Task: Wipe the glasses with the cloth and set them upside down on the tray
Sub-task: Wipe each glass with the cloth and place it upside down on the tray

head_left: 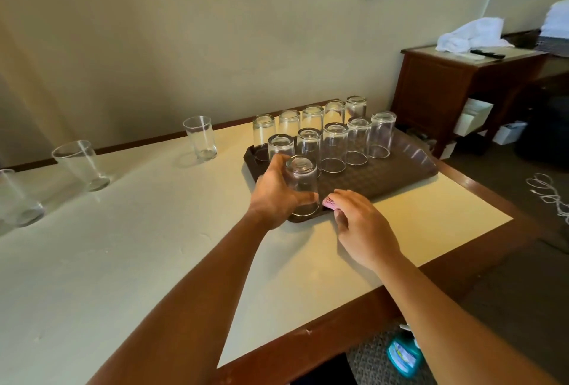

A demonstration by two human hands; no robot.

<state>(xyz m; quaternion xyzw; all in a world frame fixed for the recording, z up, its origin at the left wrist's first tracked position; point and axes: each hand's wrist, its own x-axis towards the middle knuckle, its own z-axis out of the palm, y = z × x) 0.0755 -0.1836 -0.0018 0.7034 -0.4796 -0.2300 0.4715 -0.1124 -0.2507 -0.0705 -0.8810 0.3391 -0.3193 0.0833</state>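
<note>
A: Item in hand?

B: One clear, tapered drinking glass (301,189), inverted, rim meeting the near corner of the dark brown patterned plastic tray (400,175). The left hand (275,192) is wrapping it, fingers behind and thumb across the front.

A: Right hand?

B: The right hand (358,218) is lying just beside the glass, fingers curling over a small pink cloth (328,202) at the tray's edge.

A: Stock already placed?

B: Eleven clear glasses (334,147) are standing upside down beyond the left hand, in two rows.

A: Outstanding?

B: Three upright clear glasses (200,138) are waiting on the pale tabletop (154,246), well left of the left hand.

A: Step?

B: Judged: setting-down is finishing. Next calls for letting go cleanly, then reaching left for an upright glass and bringing the cloth to it.
</note>
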